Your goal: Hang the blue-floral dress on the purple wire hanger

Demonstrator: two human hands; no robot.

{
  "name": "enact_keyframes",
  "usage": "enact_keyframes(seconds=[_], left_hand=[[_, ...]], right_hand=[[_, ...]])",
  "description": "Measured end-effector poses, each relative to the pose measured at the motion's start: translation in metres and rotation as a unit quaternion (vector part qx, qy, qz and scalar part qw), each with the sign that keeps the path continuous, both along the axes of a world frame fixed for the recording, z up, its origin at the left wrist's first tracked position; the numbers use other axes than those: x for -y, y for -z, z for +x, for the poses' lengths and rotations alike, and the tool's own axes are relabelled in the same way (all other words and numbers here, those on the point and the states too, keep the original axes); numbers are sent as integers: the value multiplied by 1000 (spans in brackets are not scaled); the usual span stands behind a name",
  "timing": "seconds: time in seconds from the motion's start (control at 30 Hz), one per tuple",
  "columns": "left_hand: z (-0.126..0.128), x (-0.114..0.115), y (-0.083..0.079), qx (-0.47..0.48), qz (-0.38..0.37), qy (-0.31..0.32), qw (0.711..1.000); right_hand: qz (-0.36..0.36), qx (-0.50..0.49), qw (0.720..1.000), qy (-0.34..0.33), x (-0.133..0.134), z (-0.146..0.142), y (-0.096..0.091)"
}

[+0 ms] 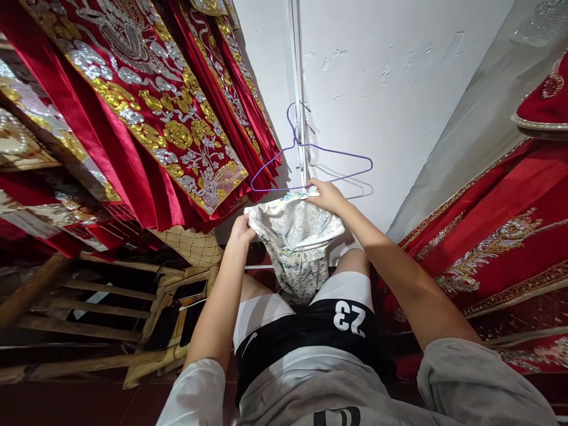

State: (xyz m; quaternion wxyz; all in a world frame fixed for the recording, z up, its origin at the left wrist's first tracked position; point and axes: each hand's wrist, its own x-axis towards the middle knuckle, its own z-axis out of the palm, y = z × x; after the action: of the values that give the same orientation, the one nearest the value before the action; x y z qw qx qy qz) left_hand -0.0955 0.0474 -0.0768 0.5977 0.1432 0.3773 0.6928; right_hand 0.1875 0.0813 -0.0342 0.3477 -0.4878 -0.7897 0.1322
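Note:
A white garment with a pale blue and green floral print (296, 242) hangs in front of my legs. My left hand (242, 229) is closed on its left upper edge. My right hand (326, 195) grips its right upper edge, at the bottom wire of a purple wire hanger (310, 160). The hanger hangs by its hook at a white vertical pipe (297, 89) on the wall. The garment's lower part droops between my knees.
Red garments with gold and silver embroidery (146, 106) hang on the left. More red embroidered fabric (497, 236) fills the right. A wooden chair (177, 307) and wooden slats (89, 307) stand at lower left. A white wall (390, 89) is straight ahead.

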Motion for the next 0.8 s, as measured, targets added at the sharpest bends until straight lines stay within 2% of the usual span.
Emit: enact_keyframes(seconds=[0.1,0.2,0.3,0.4,0.5,0.57,0.63,0.7,0.73,0.8], left_hand=[[-1,-14,-3,-12,-54,-15,998],[-3,-23,-11,-20,-59,-44,997],[0,-25,-23,-26,-20,-62,998],[7,-20,-35,-49,54,-44,996],[10,-13,-41,-145,105,-52,982],[7,-8,-43,-284,141,-99,943],[0,-5,-45,-437,182,-151,868],[-7,-3,-52,-535,209,-181,798],[-9,-3,-57,-559,219,-181,779],[-9,-6,-70,-572,240,-154,769]], right_hand=[[-3,-12,1000,-24,6,8,-5],[-34,-40,997,-51,17,13,-12],[-31,-47,997,-61,26,15,-21],[-15,-23,999,-43,32,15,-30],[-21,-4,999,-27,36,16,-36],[-24,-2,1000,-20,37,17,-38],[-25,-4,1000,-13,38,18,-39],[-29,-9,999,-11,38,17,-39],[-30,-14,999,-12,39,15,-38],[-31,-30,999,-14,39,11,-35]])
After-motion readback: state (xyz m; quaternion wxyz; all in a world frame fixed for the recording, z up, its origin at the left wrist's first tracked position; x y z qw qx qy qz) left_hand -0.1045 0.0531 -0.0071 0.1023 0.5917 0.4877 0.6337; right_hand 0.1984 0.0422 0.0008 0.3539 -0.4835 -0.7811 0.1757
